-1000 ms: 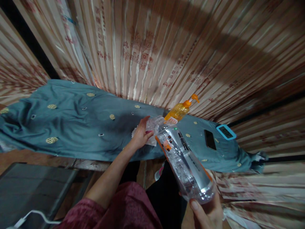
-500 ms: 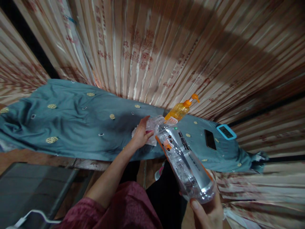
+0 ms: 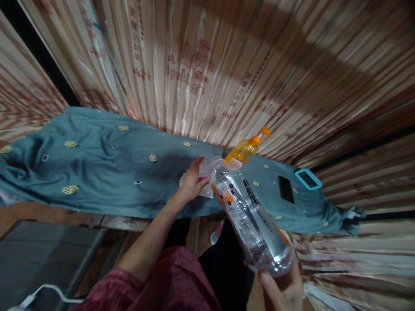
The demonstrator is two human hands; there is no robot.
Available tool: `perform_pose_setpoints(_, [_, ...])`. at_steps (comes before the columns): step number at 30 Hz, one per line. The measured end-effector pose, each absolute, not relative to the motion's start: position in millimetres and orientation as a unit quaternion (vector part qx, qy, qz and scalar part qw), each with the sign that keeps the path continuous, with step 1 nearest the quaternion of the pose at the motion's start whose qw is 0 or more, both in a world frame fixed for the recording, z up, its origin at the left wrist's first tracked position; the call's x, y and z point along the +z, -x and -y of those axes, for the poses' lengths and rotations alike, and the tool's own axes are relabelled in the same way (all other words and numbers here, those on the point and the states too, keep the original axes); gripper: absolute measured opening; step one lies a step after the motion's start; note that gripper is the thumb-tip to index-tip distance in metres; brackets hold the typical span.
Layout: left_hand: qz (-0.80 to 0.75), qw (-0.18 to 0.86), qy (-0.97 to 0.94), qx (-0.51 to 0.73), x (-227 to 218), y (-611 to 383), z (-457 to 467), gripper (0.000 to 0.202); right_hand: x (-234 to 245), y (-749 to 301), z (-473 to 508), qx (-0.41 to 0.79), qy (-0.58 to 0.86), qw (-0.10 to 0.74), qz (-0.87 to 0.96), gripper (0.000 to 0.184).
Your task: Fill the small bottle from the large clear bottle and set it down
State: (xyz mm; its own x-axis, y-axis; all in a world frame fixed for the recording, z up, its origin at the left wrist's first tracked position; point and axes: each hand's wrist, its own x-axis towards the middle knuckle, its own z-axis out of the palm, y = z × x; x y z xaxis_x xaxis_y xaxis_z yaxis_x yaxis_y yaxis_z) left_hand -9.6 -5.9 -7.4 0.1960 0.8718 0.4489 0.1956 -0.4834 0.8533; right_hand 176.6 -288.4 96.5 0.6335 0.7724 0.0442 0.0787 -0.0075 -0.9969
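A large clear plastic bottle (image 3: 249, 216) with a silver, orange and black label slants across the front, its neck end up and to the left. Around its base my right hand (image 3: 283, 285) is closed, thumb on the near side. My left hand (image 3: 193, 183) is at the neck end, fingers closed on a crumpled white tissue (image 3: 206, 192). The neck partly blends with the tissue, so I cannot tell whether they touch. Just behind the neck, an orange pump bottle (image 3: 244, 150) stands on the cloth-covered table (image 3: 106, 164).
To the right on the green patterned cloth lie a dark phone (image 3: 286, 190) and a blue-framed digital clock (image 3: 308, 179). A pleated curtain (image 3: 194, 65) hangs along the table's back edge. A dark grey seat (image 3: 48, 255) and a white cable (image 3: 48, 288) are at the lower left.
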Motion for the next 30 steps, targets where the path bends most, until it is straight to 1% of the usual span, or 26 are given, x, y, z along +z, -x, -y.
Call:
perform_pose_setpoints(3, [-0.378,0.335,-0.697,0.508,-8,9,6,0.081,95,-177,289,0.275,0.658,0.621,0.324,0.109])
perform_pose_setpoints(8, [-0.38,0.337,-0.693,0.511,-9,8,6,0.08,91,-178,289,0.272,0.649,0.633,0.323,0.107])
perform_pose_setpoints(17, [-0.375,0.339,-0.691,0.517,-9,8,7,0.08,85,-180,292,0.26,0.652,0.627,0.339,0.093])
perform_pose_setpoints(19, [-0.377,0.336,-0.693,0.515,-10,8,6,0.08,84,-181,293,0.259,0.66,0.62,0.337,0.097])
perform_pose_setpoints(22, [-0.378,0.334,-0.698,0.509,-9,9,6,0.08,87,-181,292,0.273,0.662,0.62,0.32,0.113])
perform_pose_setpoints(24, [-0.377,0.333,-0.7,0.507,-9,9,6,0.08,90,-179,291,0.278,0.658,0.623,0.319,0.116])
perform_pose_setpoints(28, [-0.38,0.325,-0.705,0.503,-9,10,6,0.081,92,-176,288,0.28,0.638,0.638,0.328,0.1])
perform_pose_setpoints(30, [-0.384,0.322,-0.706,0.5,-9,10,6,0.081,90,-176,289,0.275,0.636,0.643,0.326,0.097])
